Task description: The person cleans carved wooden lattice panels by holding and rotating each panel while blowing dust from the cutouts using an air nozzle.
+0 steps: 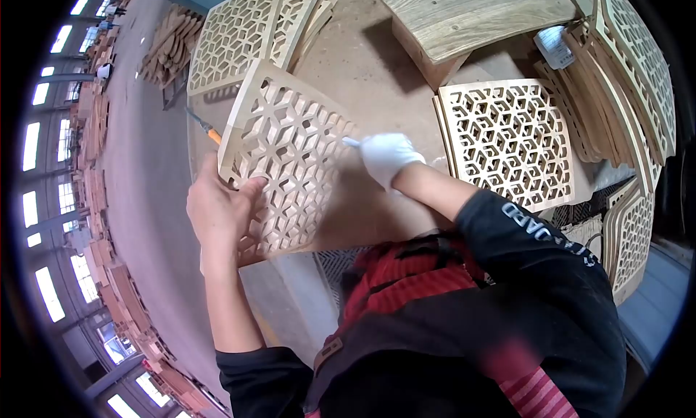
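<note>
A pale wooden lattice panel point(290, 157) with a cut-out geometric pattern is held tilted over the workbench. My bare left hand point(225, 204) grips its left edge, the thumb lying over the front face. At the panel's right side, my right hand point(390, 155) wears a white glove and is closed on a thin, light-coloured tool point(351, 142), whose tip points at the panel; the rest of the tool is hidden in the fist. Just beyond the panel's left edge lies a tool with an orange handle point(213, 135).
A stack of lattice panels point(507, 142) lies to the right, more panels point(239, 37) at the upper left. A wooden stand point(478, 19) is at the top. Curved boards point(580, 106) and upright lattice panels point(641, 63) occupy the far right. The bench point(348, 41) extends between them.
</note>
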Demonstrator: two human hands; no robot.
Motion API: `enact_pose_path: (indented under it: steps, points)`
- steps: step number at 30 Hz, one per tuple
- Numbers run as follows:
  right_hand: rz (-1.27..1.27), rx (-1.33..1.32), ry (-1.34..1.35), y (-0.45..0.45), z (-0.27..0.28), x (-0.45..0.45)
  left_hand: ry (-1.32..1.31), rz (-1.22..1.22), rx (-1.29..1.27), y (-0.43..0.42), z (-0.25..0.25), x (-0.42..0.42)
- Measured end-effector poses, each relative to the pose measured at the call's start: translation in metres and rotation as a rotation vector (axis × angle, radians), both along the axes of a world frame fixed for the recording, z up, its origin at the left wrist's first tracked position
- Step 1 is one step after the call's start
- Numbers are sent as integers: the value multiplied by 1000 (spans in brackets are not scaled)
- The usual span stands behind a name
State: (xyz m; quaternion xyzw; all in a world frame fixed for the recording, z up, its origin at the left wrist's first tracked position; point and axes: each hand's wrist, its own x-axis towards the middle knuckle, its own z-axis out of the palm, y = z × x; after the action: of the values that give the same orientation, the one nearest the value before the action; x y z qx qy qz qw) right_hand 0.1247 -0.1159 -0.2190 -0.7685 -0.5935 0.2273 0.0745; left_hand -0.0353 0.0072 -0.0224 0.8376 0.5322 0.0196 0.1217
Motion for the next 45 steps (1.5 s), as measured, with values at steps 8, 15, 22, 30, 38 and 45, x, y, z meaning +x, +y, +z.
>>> enact_pose_path:
  steps: [8,15,22,30,38,45]
  points:
    - [37,-87,13,7,26,7,27,-26,93,-5,-4,-3]
    - [86,-129,1,39,3,-3,24,0,18,-7,1,1]
    - [-6,-72,-27,-2,14,1,37,20,15,-9,0,2]
    - [-82,164,10,5,-1,-9,54,9,32,-12,1,4]
    - [-262,-86,270,-76,-1,-6,43,-33,53,-3,-5,-3]
    - [-280,-62,548,-54,40,-28,-179,-87,-132,-3,6,-24]
